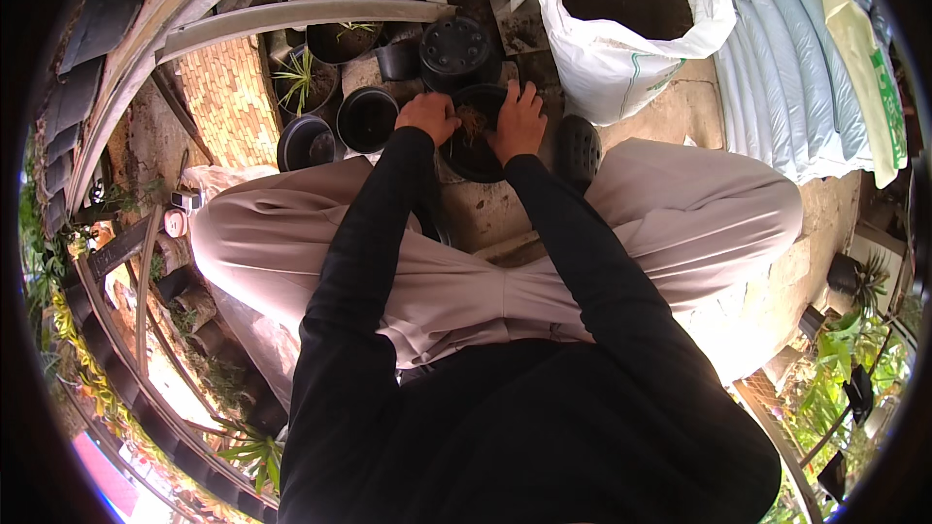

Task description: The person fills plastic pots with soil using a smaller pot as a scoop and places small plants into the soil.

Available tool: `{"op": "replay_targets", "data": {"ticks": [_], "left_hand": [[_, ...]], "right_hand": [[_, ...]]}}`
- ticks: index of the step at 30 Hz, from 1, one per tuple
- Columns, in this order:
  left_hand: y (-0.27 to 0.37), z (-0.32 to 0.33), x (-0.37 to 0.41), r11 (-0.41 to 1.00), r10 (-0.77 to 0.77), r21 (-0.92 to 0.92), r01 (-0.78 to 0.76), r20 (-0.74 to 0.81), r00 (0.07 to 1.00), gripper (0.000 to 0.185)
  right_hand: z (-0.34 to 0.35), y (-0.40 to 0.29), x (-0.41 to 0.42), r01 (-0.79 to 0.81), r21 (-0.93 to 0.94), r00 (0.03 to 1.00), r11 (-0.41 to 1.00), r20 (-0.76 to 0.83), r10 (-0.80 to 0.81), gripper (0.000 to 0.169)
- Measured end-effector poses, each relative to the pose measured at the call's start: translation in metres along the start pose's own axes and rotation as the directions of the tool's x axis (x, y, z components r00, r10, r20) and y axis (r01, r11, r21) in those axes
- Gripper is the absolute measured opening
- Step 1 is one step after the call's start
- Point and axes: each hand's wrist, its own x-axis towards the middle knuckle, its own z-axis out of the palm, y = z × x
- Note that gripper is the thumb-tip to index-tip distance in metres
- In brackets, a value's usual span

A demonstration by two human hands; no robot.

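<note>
A round black plastic pot stands before me on the ground, between my hands. Brown thin roots lie or hang in its middle; what they belong to is unclear. At the pot's left rim is my left hand, back upward and fingers curled toward the roots; its fingertips are partly hidden, so I cannot tell whether it grips anything. Over the right rim, my right hand has its fingers spread, with the thumb toward the inside of the pot.
An upturned black pot with drainage holes sits beyond. Black pots stand left, one with a spiky green plant. An open white sack of dark soil and stacked pale bags are right. A black perforated clog is nearby.
</note>
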Motion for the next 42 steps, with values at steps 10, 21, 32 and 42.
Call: {"op": "replay_targets", "data": {"ticks": [10,21,32,42], "left_hand": [[0.002,-0.002,-0.002,1.0,0.008,0.022,-0.008,-0.023,1.0,0.022],[0.004,0.0,-0.003,0.998,-0.057,0.011,0.056,0.049,0.997,0.025],[0.008,-0.01,0.006,0.998,-0.041,0.045,0.038,0.075,0.996,0.024],[-0.008,0.005,0.012,1.0,-0.007,0.004,0.007,-0.055,0.998,0.025]], "right_hand": [[-0.001,0.002,0.001,0.018,0.007,1.0,1.0,-0.009,-0.018,0.094],[0.015,0.021,0.008,0.134,-0.004,0.988,0.991,-0.077,-0.134,0.09],[-0.027,0.037,0.005,0.38,0.136,0.909,0.915,-0.238,-0.343,0.069],[-0.002,0.026,-0.009,0.185,0.35,0.702,0.918,0.607,-0.373,0.088]]}}
